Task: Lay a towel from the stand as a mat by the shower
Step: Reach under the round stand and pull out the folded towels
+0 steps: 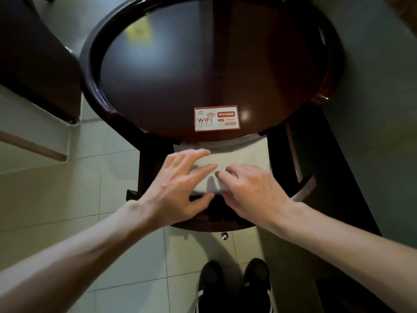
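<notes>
A folded white towel (239, 154) lies on the lower shelf of a dark wooden round stand (225, 64), under its glossy top. My left hand (180, 184) has its fingers spread over the towel's left part and its thumb under the front edge. The front right corner of the towel is covered by my right hand (250, 188), whose fingers curl over it. Both hands grip the front of the towel.
A red and white WIFI card (216, 118) lies on the stand's top near its front edge. Pale floor tiles (101, 177) spread to the left and below. My dark shoes (234, 281) stand right in front of the stand. Dark furniture (33, 53) fills the upper left.
</notes>
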Demonstrator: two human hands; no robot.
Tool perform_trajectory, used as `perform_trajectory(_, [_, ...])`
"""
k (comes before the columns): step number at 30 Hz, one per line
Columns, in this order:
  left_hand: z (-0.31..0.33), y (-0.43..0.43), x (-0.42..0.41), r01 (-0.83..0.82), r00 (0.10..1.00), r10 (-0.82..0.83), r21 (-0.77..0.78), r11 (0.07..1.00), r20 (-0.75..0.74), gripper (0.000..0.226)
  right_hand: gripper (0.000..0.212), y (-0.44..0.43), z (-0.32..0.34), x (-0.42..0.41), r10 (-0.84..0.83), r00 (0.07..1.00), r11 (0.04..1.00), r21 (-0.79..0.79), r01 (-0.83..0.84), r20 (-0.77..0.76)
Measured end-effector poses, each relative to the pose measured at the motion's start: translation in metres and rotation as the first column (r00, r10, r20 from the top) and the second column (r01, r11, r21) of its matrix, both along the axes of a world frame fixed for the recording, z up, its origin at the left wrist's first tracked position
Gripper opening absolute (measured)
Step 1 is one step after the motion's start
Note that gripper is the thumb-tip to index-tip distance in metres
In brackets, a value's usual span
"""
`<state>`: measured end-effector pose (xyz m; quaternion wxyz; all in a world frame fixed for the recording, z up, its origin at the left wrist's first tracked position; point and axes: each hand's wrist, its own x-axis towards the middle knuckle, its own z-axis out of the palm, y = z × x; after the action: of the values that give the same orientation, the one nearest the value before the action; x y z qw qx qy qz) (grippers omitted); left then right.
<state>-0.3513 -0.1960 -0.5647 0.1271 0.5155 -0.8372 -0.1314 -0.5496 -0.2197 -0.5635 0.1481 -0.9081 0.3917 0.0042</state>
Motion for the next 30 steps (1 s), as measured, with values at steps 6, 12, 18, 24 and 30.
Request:
perform_trajectory(6, [-0.017,0.003,0.001,-0.07,0.994,0.045,0.266,0.961,0.099,0.076,0.042,-0.021,-0.014,0.0,-0.044,0.992,0.999,0.026,0.048,-0.121])
perform_trajectory(12, [-0.039,-0.002,-0.004,-0.111,0.981,0.033,0.407,0.907,0.193,0.088,0.064,-0.025,-0.026,0.0,-0.022,0.98,0.995,0.096,0.042,-0.198])
perform_trajectory(18, [-0.041,-0.004,-0.007,-0.114,0.967,0.005,0.416,0.902,0.254,0.087,0.074,-0.019,-0.03,-0.007,0.026,0.974,0.994,0.11,-0.001,-0.224])
perform_trajectory(24, [-0.039,-0.007,-0.009,-0.061,0.931,-0.066,0.333,0.941,0.359,0.083,0.066,-0.016,-0.029,-0.01,0.03,0.979,0.988,0.156,0.002,-0.204])
perform_trajectory(30, [-0.049,-0.014,-0.021,0.002,0.873,-0.154,0.312,0.95,0.463,0.109,0.058,-0.024,-0.031,-0.006,-0.016,0.982,0.989,0.141,0.043,-0.188])
